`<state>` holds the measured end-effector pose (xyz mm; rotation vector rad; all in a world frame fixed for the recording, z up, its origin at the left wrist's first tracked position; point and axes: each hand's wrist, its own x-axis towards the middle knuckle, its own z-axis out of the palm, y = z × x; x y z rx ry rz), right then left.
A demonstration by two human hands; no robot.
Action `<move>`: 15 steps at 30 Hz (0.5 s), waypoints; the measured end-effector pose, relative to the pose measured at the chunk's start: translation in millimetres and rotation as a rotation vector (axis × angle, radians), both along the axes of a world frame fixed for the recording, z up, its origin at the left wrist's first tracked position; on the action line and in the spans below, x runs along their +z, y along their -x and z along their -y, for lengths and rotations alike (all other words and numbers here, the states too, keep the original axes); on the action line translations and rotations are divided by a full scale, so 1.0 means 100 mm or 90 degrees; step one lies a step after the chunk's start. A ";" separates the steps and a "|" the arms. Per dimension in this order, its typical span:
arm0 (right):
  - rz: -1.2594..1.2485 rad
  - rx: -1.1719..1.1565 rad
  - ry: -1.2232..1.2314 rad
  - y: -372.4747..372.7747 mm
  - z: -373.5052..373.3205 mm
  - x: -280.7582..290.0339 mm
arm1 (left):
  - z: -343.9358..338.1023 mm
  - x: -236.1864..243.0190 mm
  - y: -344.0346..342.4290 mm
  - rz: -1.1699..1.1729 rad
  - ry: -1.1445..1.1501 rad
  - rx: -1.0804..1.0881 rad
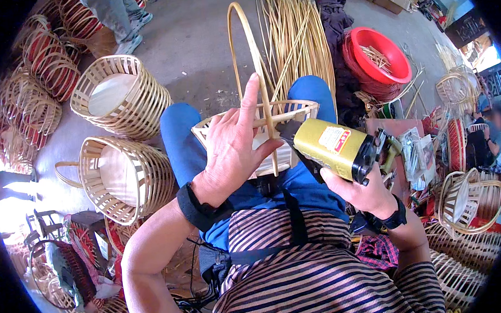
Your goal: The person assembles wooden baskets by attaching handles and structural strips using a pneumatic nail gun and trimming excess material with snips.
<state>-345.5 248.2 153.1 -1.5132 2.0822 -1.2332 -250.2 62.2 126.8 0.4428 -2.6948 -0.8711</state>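
A woven light-wood basket [304, 106] with a tall arched handle [252, 44] sits between my knees. My left hand [233, 146] grips it where the handle meets the rim, thumb beside the handle and index finger raised along it. My right hand [361, 191] is closed on a yellow-and-black powered fastening tool [328, 142], whose dark nose is at the rim by the handle, just right of my left thumb. The tool hides part of the basket; whether its nose touches the wood I cannot tell.
Two baskets [114, 98] stand left, beside stacked baskets [45, 59]. A cane bundle [295, 37] lies ahead, near a red basin [377, 47] of sticks. More baskets [465, 203] and clutter are right. Another person's legs [121, 19] are upper left; a person [490, 140] is far right.
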 end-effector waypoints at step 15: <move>0.120 -0.049 0.017 -0.05 0.07 -0.07 | -0.03 -0.04 0.03 -0.038 0.037 0.013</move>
